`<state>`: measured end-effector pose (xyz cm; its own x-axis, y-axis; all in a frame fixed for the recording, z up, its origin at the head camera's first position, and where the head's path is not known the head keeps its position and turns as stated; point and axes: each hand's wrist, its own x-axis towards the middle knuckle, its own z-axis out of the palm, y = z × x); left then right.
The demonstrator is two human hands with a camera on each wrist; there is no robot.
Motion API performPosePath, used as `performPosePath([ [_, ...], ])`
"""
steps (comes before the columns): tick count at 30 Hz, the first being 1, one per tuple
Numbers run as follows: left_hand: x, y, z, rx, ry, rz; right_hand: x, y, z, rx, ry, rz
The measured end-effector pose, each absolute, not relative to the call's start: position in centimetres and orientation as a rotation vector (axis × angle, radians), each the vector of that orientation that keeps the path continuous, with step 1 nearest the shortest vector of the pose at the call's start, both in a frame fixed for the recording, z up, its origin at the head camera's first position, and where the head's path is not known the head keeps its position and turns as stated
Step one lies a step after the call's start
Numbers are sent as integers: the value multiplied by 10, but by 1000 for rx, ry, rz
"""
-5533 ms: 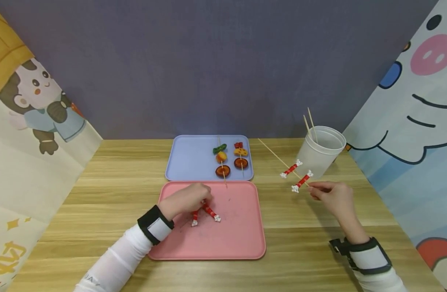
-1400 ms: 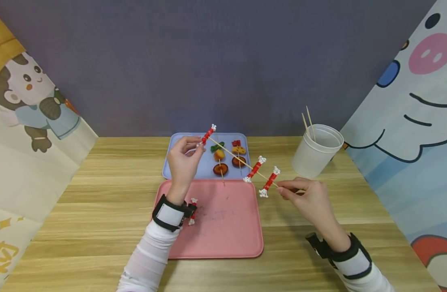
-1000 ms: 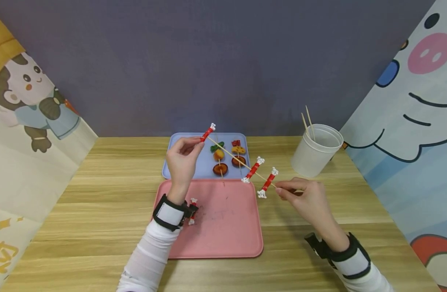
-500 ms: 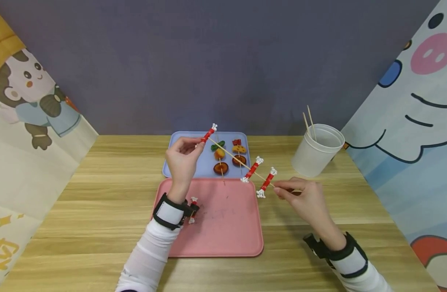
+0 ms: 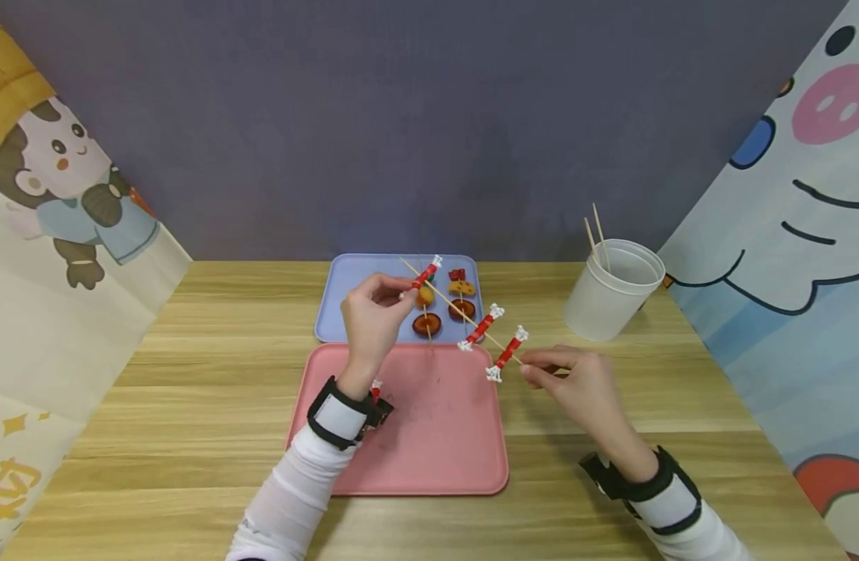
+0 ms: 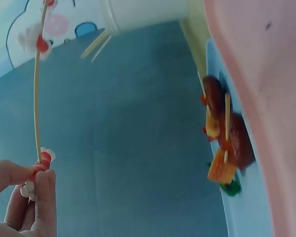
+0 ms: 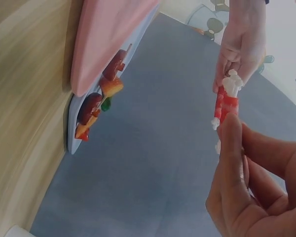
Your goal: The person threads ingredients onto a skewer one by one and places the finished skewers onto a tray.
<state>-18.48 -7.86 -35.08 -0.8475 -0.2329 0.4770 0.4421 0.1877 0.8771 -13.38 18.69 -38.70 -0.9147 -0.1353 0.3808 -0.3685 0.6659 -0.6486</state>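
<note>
In the head view my right hand (image 5: 573, 382) pinches the lower end of a bamboo skewer (image 5: 447, 300) between thumb and fingertips. Two red toy food pieces with white knobbly ends, a nearer one (image 5: 507, 353) and a farther one (image 5: 481, 327), sit on the skewer close to that hand. My left hand (image 5: 376, 315) pinches a third red piece (image 5: 425, 275) toward the skewer's far end, and the bare tip sticks out beyond it. The left wrist view shows this red piece (image 6: 41, 165) between thumb and fingers. Another red piece (image 5: 376, 391) lies on the pink tray (image 5: 443, 460), partly hidden by the left wrist strap.
Behind the pink tray, a blue tray (image 5: 359, 273) holds two loaded skewers, a left one (image 5: 426, 325) and a right one (image 5: 461, 310), with brown, yellow, red and green toy pieces. A white bucket (image 5: 605, 304) with two bare skewers (image 5: 598, 234) stands at the back right.
The left hand picked a red piece off the pink tray and brought it to the skewer's tip. Since half a second ago it has slid rightward along the skewer, so the tip now pokes out.
</note>
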Motion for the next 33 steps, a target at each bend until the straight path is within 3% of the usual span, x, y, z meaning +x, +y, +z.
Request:
performPosePath([
  [15, -197, -77, -376, -247, -2044, -1697, -130, 185, -384, 373, -2602, 1149],
  [33, -186, -57, -383, -421, -2267, -1641, -127, 182, -381, 375, -2667, 1220],
])
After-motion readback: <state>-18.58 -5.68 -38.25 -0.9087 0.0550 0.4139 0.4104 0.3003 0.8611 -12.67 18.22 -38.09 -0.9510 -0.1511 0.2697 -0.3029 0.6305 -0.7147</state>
